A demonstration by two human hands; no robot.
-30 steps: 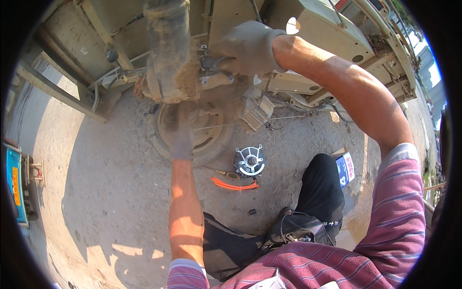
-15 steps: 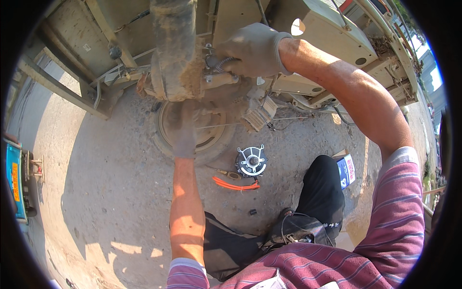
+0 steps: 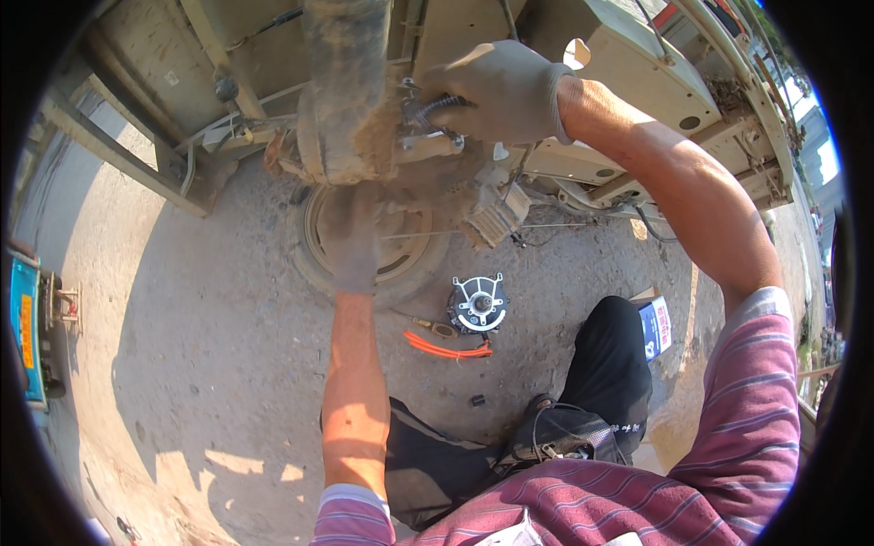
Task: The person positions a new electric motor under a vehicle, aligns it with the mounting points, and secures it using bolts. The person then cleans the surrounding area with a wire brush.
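My gloved right hand [image 3: 506, 92] is raised at the machine's underside, its fingers curled beside a dark ribbed spring-like piece [image 3: 437, 111] and a metal fitting. What those fingers grip is partly hidden. Directly left of it a thick, dust-caked tube [image 3: 344, 100] hangs down. My gloved left hand [image 3: 353, 241] reaches up below the tube's lower end, in front of a dusty wheel [image 3: 314, 232]. Motion and dust smear its fingers. On the ground beneath sits a round silver-and-black motor [image 3: 480, 305] with a several-armed bracket, and orange cables [image 3: 442, 347] lie by it.
A finned metal block [image 3: 496, 217] hangs right of the wheel. Beige frame beams [image 3: 118, 150] run along the left, a beige housing [image 3: 628, 73] on the right. A blue-and-white box [image 3: 655, 328] stands beside my knee. A small blue vehicle [image 3: 27, 328] is at far left.
My view has shifted slightly, so the machine appears a little further right. The left hand has edged up toward the tube's end; the right hand stays at the same fitting.
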